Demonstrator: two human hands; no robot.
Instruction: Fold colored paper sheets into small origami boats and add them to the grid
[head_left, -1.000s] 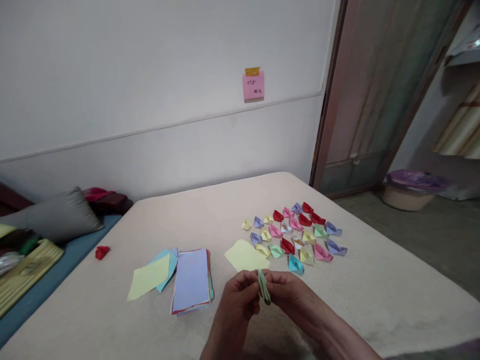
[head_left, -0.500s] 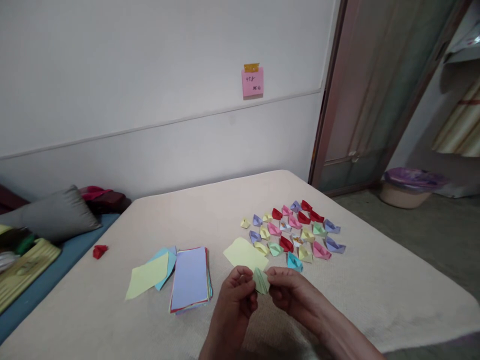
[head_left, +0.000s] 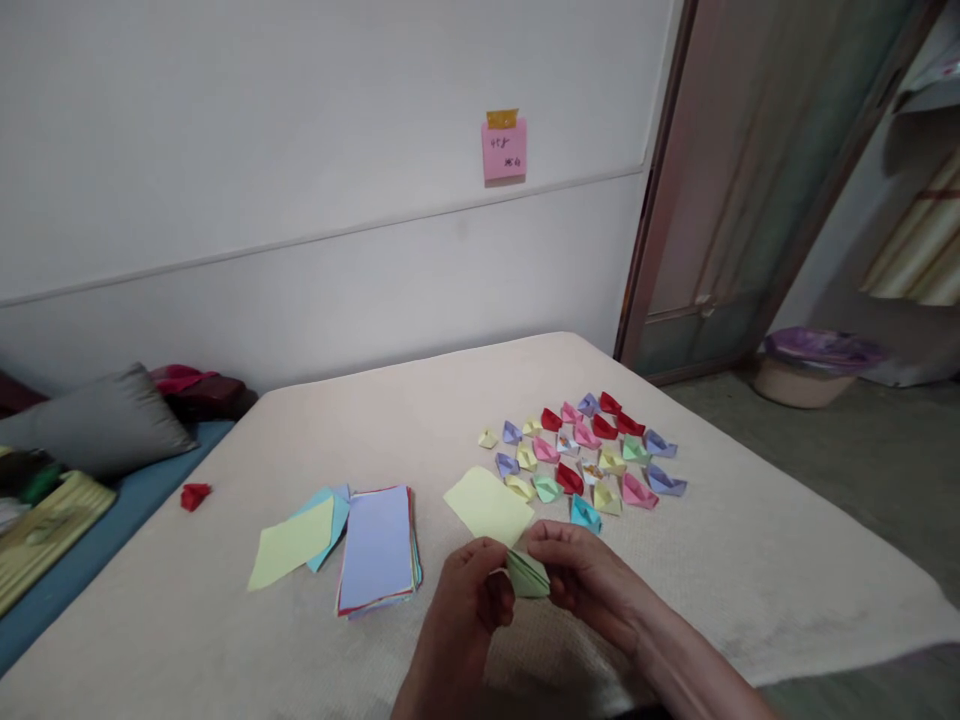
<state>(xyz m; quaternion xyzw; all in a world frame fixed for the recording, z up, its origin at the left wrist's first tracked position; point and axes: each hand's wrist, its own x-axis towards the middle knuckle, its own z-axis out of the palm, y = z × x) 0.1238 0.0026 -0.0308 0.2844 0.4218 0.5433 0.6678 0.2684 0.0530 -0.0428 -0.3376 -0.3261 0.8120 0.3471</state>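
Paper stack (head_left: 377,548) lies left of the hands, within reach, likely as supply. Left hand (head_left: 461,610) and right hand (head_left: 585,580), fingers closed, pinch the green folded paper (head_left: 528,576) between them just above the beige surface (head_left: 750,600), apparently working a crease. Paper boats (head_left: 589,460) sit grouped beyond, to the right. The piece was held edge-on a second ago and now lies flatter.

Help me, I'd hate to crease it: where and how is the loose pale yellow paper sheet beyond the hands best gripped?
Pinch the pale yellow paper sheet at its bare left corner, coming from the left. It lies flat on the cream textured surface, so probably only a pointed corner lifts easily; small folded paper boats crowd its right side.
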